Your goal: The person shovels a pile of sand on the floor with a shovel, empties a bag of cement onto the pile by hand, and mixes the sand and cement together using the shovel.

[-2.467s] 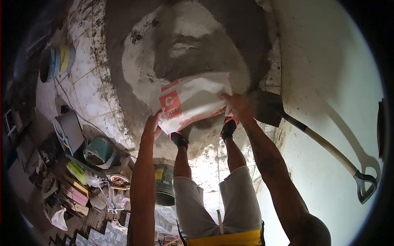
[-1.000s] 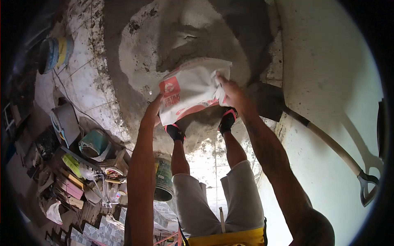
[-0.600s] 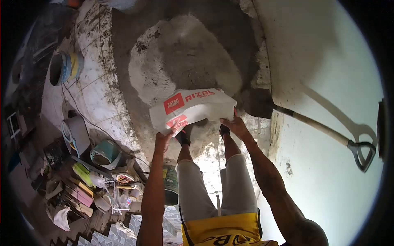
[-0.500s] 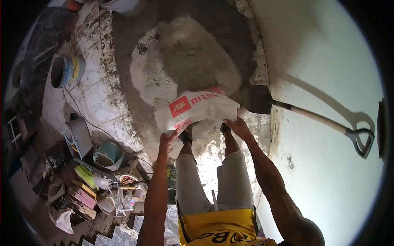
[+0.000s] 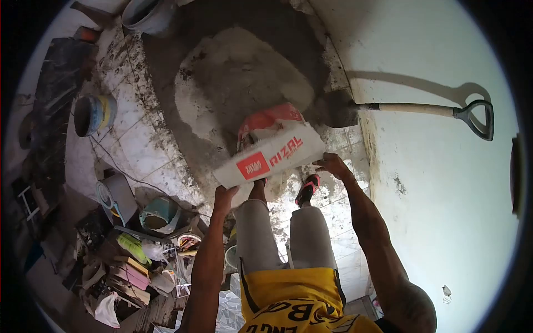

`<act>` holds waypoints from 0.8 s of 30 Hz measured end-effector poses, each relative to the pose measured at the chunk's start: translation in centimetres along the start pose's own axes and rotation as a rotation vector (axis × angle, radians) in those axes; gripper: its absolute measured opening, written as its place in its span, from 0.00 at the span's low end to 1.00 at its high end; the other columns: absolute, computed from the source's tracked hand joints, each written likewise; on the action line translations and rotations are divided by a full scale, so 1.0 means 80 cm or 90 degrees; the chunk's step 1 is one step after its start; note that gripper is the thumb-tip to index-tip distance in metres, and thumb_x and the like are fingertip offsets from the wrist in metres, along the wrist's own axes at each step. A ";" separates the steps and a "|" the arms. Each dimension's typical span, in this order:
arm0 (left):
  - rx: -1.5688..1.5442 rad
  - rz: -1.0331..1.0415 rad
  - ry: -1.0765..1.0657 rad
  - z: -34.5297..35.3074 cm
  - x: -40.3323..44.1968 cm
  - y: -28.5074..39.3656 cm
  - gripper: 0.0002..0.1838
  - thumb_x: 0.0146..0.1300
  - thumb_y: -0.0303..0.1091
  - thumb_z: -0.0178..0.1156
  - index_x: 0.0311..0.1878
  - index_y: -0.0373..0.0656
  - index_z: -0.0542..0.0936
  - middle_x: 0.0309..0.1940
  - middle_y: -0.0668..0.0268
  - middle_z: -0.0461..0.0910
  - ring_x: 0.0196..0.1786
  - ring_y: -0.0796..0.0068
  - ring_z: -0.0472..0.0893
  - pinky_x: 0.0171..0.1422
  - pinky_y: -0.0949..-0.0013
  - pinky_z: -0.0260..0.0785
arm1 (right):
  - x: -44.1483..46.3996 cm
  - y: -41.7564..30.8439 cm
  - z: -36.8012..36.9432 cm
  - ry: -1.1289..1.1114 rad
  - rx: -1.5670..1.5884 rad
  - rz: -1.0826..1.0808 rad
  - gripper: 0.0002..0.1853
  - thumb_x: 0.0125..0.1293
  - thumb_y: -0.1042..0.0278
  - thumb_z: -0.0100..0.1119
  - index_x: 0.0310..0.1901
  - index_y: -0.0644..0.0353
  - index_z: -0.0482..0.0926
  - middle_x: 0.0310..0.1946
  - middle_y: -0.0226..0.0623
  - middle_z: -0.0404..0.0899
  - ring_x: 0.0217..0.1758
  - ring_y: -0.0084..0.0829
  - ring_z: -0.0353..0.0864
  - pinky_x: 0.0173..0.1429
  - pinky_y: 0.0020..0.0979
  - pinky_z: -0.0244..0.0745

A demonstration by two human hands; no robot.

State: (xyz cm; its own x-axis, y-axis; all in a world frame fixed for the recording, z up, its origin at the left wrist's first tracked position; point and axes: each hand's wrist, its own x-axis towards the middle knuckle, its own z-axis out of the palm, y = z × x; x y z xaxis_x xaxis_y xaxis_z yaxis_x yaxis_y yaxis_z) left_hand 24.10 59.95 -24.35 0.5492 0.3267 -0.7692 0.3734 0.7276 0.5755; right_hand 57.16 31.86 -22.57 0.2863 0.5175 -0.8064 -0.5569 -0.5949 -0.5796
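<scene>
A white paper bag with red print is stretched between my two hands, above the near side of a grey powder heap. My left hand is closed on its lower left corner. At the right end my right hand has its fingers bent round the bag's edge. The bag's top part is folded back, with its red underside panel showing. Below it are my legs and a black and pink shoe.
A shovel leans on the pale wall at right, its blade by the heap. Buckets stand at left and top left. Tools, a teal bucket and scraps are piled at lower left, with a cable along the floor.
The view has turned, and the shovel now lies nearly level. The bag has been tilted, its right end higher, and unfolded so that its printed side shows. My feet have shifted.
</scene>
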 end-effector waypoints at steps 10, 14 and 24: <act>0.162 0.171 0.128 0.069 -0.028 -0.005 0.16 0.52 0.26 0.63 0.44 0.32 0.78 0.40 0.65 0.80 0.40 0.76 0.76 0.45 0.69 0.68 | 0.015 0.030 -0.014 0.077 -0.064 -0.113 0.17 0.68 0.60 0.53 0.47 0.68 0.76 0.34 0.43 0.82 0.36 0.32 0.84 0.36 0.33 0.82; 0.156 0.173 0.216 0.055 -0.050 -0.100 0.19 0.50 0.26 0.65 0.46 0.31 0.79 0.42 0.62 0.82 0.43 0.74 0.80 0.46 0.67 0.70 | -0.018 0.100 -0.020 0.070 0.066 -0.056 0.17 0.71 0.61 0.48 0.49 0.69 0.73 0.36 0.45 0.81 0.38 0.34 0.84 0.37 0.35 0.82; 0.271 0.341 0.160 0.062 0.000 0.055 0.17 0.54 0.24 0.65 0.47 0.31 0.78 0.44 0.61 0.80 0.46 0.72 0.79 0.49 0.68 0.71 | -0.024 0.002 0.020 0.272 -0.198 -0.313 0.16 0.64 0.61 0.51 0.28 0.65 0.80 0.19 0.43 0.79 0.28 0.32 0.83 0.35 0.34 0.75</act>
State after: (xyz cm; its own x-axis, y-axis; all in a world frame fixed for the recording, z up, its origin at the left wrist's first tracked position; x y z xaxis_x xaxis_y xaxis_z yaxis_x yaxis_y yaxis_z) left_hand 29.47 60.17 -20.47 0.5689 0.7378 -0.3632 0.3888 0.1479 0.9094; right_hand 55.25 31.77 -20.95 0.7617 0.5231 -0.3823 -0.0551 -0.5356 -0.8427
